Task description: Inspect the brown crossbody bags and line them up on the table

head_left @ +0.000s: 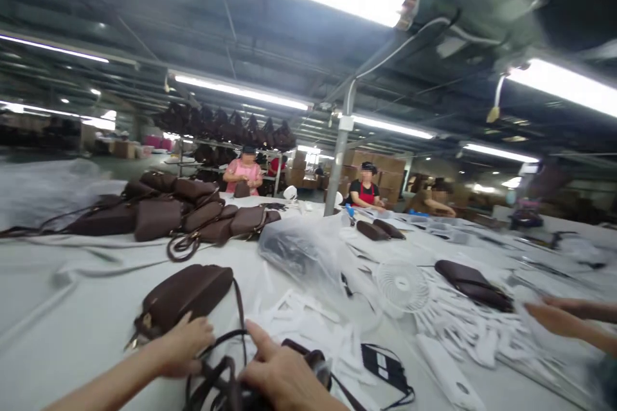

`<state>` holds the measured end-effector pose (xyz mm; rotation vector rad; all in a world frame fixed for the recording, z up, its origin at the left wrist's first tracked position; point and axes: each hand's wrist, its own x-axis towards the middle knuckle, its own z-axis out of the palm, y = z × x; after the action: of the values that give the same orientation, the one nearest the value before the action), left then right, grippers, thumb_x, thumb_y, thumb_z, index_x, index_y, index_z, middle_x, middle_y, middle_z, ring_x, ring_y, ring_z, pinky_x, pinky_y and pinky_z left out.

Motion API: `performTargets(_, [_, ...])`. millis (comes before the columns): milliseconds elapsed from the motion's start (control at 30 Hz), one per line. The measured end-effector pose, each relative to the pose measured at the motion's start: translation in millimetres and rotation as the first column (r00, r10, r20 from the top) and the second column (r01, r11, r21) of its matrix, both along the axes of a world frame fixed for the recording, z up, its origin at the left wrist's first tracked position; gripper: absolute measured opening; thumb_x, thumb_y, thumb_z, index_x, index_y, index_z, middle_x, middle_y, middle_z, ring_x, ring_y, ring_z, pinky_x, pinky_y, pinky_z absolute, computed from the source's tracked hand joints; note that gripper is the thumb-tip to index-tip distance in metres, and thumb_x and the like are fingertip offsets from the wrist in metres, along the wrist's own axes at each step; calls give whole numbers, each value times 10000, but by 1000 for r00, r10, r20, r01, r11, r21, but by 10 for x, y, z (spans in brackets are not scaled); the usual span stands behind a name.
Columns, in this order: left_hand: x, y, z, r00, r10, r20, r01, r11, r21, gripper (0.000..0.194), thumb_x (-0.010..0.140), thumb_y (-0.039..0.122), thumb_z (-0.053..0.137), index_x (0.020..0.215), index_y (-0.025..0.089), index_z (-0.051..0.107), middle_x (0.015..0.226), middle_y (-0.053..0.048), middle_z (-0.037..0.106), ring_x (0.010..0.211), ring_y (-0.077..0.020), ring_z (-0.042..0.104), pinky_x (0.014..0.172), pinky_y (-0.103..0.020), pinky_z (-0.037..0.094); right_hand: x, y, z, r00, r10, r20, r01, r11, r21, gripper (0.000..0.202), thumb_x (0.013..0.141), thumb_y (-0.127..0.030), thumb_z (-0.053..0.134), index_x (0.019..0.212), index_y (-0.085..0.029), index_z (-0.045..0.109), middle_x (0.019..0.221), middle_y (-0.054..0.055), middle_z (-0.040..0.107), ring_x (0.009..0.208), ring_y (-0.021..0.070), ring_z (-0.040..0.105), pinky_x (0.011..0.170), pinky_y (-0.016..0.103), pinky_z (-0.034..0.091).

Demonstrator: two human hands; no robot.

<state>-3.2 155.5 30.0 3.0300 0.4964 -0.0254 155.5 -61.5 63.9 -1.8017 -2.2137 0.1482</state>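
Note:
A dark brown handbag lies on its side on the pale table, its thin strap trailing to the right. Just in front of it is my left hand, the fingers bent around part of a dark strap. My right hand is close by, index finger stretched forward and the other fingers curled over a bundle of dark straps. Brown material shows beyond its knuckles. My palms hide much of the bundle, and motion blurs the fingertips.
Brown bags are piled at the left rear, beside plastic wrap. Ahead lie a clear plastic bag, white cut pieces, a small fan and a black pouch. A co-worker's hands reach in from the right.

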Motion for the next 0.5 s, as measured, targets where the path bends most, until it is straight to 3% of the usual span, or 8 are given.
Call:
performTargets(67, [-120, 282, -545, 999, -6, 52, 5, 1000, 5, 538, 726, 208, 632, 1260, 272, 623, 1325, -136, 605, 1282, -351, 504, 1093, -606, 288, 67, 126, -135, 996, -11, 87, 8, 999, 36, 275, 744, -333, 686, 1015, -290, 681, 1558, 70, 312, 945, 245, 713, 765, 242, 537])
performTargets(100, [-179, 417, -713, 995, -13, 103, 13, 1000, 4, 524, 769, 229, 603, 1289, 295, 599, 1373, -121, 564, 1303, -334, 485, 1110, -593, 271, 85, 172, -180, 993, -18, 120, 12, 999, 49, 215, 781, -358, 665, 987, -302, 686, 1543, 48, 346, 904, 235, 723, 723, 232, 541])
performTargets(167, [-289, 662, -821, 979, 62, 193, -68, 997, 25, 462, 809, 206, 549, 1257, 292, 626, 1372, -111, 566, 1309, -313, 484, 1131, -572, 245, 84, 207, -206, 988, -29, 155, 21, 998, 53, 156, 817, -388, 643, 940, -307, 693, 1507, 27, 412, 834, 229, 731, 672, 235, 542])
performTargets(267, [-439, 948, -553, 906, 351, 236, -362, 932, 3, 344, 781, 165, 549, 1075, 216, 721, 1187, -154, 687, 1216, -349, 560, 1081, -597, 281, 20, 114, -76, 992, -15, 124, 16, 1000, -6, 192, 778, -376, 685, 944, -279, 694, 1472, 58, 465, 848, 259, 724, 703, 274, 544])
performTargets(333, [-517, 1054, -297, 755, 582, 303, -573, 810, -127, 262, 766, 227, 578, 965, 142, 727, 1027, -195, 718, 1109, -422, 592, 951, -658, 364, -35, 3, 82, 999, -3, 53, 5, 998, -55, 302, 721, -347, 733, 1003, -253, 681, 1461, 89, 480, 952, 285, 699, 775, 295, 536])
performTargets(433, [-565, 1006, -77, 751, 573, 328, -549, 818, -170, 377, 824, 259, 521, 1132, 83, 647, 1251, -229, 605, 1205, -389, 524, 1024, -565, 354, -84, -99, 297, 999, -29, -42, 25, 996, -89, 358, 755, -264, 706, 1105, -223, 644, 1418, 110, 524, 1138, 292, 615, 922, 343, 487])
performTargets(500, [-566, 795, -32, 772, 539, 336, -499, 842, -204, 433, 873, 257, 445, 1242, 71, 574, 1343, -214, 535, 1250, -336, 495, 1064, -466, 358, -79, -90, 369, 997, -22, -80, 12, 992, -122, 338, 775, -231, 690, 1108, -202, 640, 1406, 124, 531, 1181, 287, 587, 959, 366, 469])
